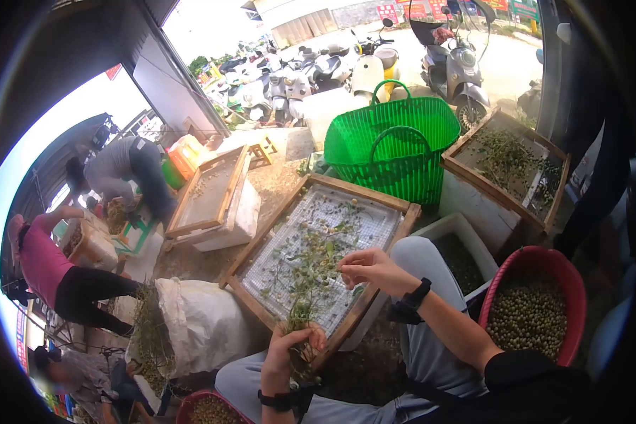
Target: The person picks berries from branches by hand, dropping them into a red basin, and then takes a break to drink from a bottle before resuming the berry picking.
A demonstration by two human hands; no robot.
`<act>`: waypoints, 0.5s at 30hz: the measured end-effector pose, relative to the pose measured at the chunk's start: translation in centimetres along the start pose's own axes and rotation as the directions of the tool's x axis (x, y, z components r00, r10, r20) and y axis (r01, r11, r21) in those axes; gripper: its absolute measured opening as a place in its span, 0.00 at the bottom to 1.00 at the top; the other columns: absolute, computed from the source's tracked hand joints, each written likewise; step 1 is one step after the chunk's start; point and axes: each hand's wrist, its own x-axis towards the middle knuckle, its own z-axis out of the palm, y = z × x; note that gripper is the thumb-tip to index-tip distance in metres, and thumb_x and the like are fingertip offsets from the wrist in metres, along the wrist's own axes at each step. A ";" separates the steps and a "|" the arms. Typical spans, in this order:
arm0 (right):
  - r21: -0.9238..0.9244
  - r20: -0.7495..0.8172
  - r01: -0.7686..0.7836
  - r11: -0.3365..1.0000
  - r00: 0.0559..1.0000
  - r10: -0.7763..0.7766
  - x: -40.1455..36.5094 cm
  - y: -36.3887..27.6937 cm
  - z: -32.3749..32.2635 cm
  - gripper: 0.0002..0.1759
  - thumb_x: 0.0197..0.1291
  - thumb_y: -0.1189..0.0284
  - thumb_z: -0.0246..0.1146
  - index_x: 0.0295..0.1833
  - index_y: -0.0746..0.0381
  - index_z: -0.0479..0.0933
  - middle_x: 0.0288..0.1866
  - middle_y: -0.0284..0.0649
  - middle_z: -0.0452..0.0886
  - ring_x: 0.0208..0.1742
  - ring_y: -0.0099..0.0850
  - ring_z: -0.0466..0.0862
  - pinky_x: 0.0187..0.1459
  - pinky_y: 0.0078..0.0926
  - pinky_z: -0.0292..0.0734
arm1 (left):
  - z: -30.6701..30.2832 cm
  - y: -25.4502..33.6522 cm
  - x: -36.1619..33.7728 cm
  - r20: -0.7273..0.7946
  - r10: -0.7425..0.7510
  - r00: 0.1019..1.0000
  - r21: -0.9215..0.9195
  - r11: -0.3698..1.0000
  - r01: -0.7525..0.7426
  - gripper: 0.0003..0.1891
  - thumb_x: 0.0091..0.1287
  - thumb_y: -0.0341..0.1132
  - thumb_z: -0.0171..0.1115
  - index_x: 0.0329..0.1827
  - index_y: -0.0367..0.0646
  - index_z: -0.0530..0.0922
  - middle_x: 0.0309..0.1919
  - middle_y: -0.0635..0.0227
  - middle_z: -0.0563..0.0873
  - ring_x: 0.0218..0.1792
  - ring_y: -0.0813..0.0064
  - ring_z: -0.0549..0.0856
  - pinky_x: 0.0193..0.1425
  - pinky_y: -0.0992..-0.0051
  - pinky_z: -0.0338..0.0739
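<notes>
In front of me a wooden-framed mesh screen [268, 233] carries green plant sprigs [323, 249] and scattered small round fruits. At its near edge my left hand [290, 346] is closed around the stems of a leafy sprig [302, 311]. My right hand [371, 270] is over the right part of the screen, its thumb and fingers pinched together beside the sprigs. Whatever lies between those fingertips is too small to make out. A red basin [581, 297] full of small round fruits stands to my right.
A green basket [396, 159] stands beyond the screen. Another framed screen [502, 194] rests on a box at right, near a foam box [452, 226]. A white sack [201, 325] leans at left. Several people work at left; scooters are parked outside.
</notes>
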 end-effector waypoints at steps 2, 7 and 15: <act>0.032 -0.011 -0.026 0.999 1.000 0.026 0.0 0.0 -0.2 0.12 0.70 0.68 0.61 0.48 0.67 0.77 0.37 0.36 0.83 0.39 0.25 0.84 0.43 0.21 0.80 | -0.2 0.0 0.0 -0.015 0.005 1.000 0.001 1.000 -0.005 0.10 0.61 0.30 0.56 0.24 0.32 0.73 0.24 0.54 0.80 0.31 0.64 0.81 0.40 0.70 0.73; -0.057 -0.113 -0.009 0.998 0.994 0.003 0.5 1.0 -0.3 0.15 0.72 0.66 0.58 0.49 0.68 0.77 0.40 0.40 0.85 0.38 0.25 0.85 0.44 0.22 0.81 | 0.5 0.6 0.0 -0.084 -0.011 0.996 0.060 0.998 0.016 0.13 0.60 0.31 0.54 0.19 0.34 0.71 0.18 0.60 0.75 0.29 0.62 0.78 0.38 0.67 0.71; -0.212 -0.408 -0.075 0.974 0.913 -0.018 -0.1 -1.0 0.2 0.12 0.69 0.71 0.61 0.49 0.70 0.77 0.42 0.44 0.86 0.42 0.27 0.86 0.44 0.25 0.84 | 0.0 0.8 -0.4 -0.028 0.056 0.998 0.002 0.998 -0.056 0.12 0.57 0.31 0.53 0.18 0.34 0.71 0.19 0.56 0.74 0.26 0.63 0.76 0.36 0.68 0.70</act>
